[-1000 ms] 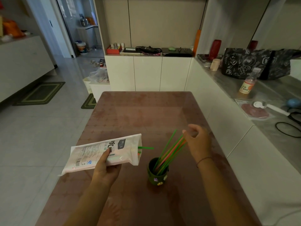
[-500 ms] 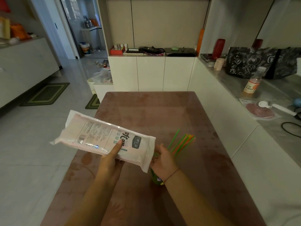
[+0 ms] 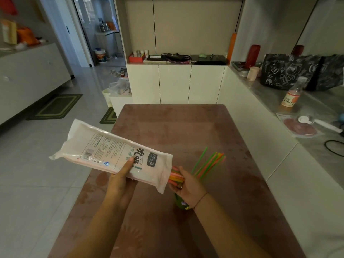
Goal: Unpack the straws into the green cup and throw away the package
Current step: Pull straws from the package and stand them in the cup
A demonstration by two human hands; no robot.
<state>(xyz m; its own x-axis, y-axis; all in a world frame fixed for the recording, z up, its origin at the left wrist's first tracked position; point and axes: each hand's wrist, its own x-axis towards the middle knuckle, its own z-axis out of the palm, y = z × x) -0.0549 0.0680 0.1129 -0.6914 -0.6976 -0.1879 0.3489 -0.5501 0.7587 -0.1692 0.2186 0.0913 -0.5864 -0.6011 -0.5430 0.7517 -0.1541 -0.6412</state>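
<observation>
Some progress, judged partial. Noted thin coloured plastic straws (image 3: 210, 162) leaning in small green cup (image 3: 178, 202), lower centre on brown table (image 3: 186, 127). Observed left hand (image 3: 121, 181) gripping white printed plastic package (image 3: 111, 153), centre left; right hand (image 3: 189, 188) closed round further straws (image 3: 176, 176) at its mouth. Outstanding: emptying, disposal.

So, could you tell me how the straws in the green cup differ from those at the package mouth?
Cup straws stand tilted, loose and untouched; package straws lie nearly flat, gripped by the right hand. Cup straws show most of their length; package straws only short ends. Both are brightly coloured.
</observation>
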